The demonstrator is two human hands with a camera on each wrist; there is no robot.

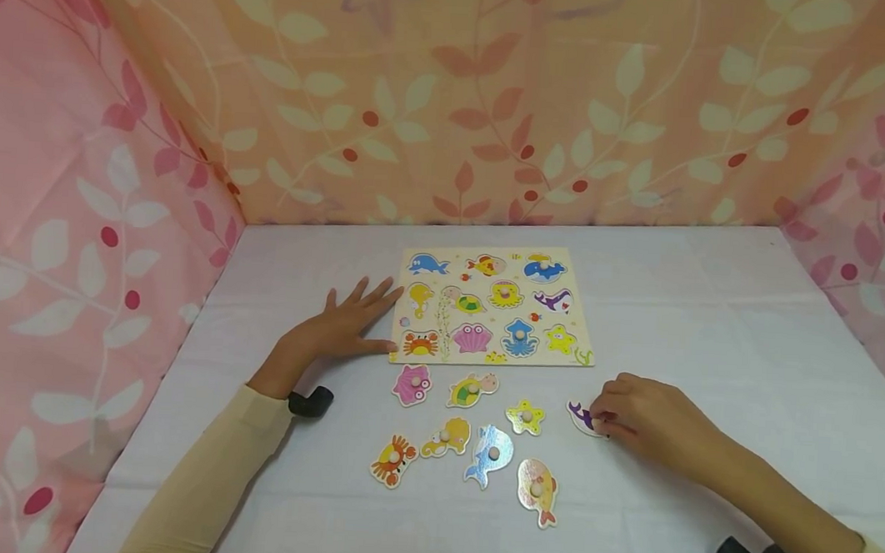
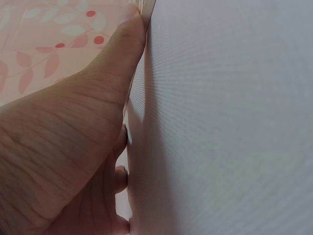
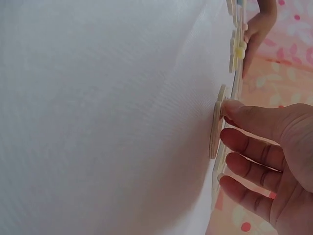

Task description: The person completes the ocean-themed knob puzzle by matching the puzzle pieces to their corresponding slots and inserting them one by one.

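A wooden sea-animal puzzle board point(image 1: 444, 247) lies on the table, with knobbed pieces in it such as a yellow octopus point(image 1: 505, 296) and a blue squid point(image 1: 519, 341). My left hand point(image 1: 346, 323) rests at the board's left edge, fingers spread, thumb at the lower corner; the left wrist view shows the thumb point(image 2: 124, 44) against the edge. My right hand point(image 1: 653, 417) pinches a purple whale piece point(image 1: 580, 414) right of and below the board. In the right wrist view, thumb and finger meet at the knob of a wooden piece point(image 3: 215, 129).
Several loose knobbed pieces lie below the board: pink shell point(image 1: 410, 389), turtle point(image 1: 466, 392), starfish point(image 1: 527, 423), seahorse point(image 1: 453, 431), crab point(image 1: 390, 466), light blue whale point(image 1: 497, 446) and fish point(image 1: 548, 474). Flowered cloth point(image 1: 496, 104) hangs behind the white table point(image 1: 710, 324).
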